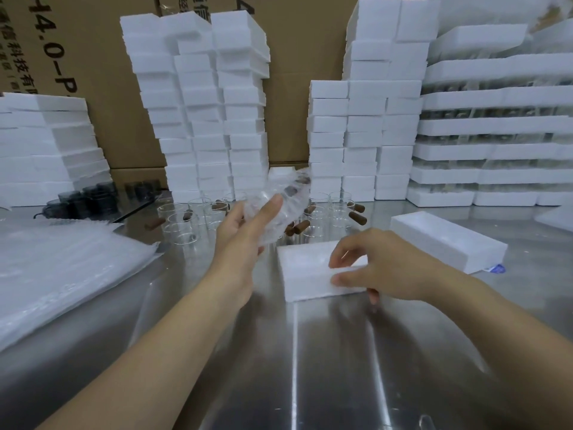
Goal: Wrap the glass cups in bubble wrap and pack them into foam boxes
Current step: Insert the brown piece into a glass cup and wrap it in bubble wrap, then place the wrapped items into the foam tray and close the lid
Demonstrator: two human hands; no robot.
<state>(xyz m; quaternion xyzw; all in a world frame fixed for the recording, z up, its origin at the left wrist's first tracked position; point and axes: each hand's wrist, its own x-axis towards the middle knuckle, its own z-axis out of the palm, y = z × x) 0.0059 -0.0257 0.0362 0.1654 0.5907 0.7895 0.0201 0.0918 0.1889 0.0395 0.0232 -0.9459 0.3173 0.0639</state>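
Slippage looks the main danger: the left hand (245, 234) holds the bubble-wrapped glass cup (286, 201) in the air, its grip curled round the slick wrap, above the bare glass cups (183, 226) standing toward the far edge of the table (310, 352). If the wrap loosens or the cup slides out, it could drop among them and break glass. The right hand (384, 268) pinches the foam box (302, 268) mid-table between thumb and fingers; that light box may skid on the smooth metal, and a one-handed opening could fumble the packing.
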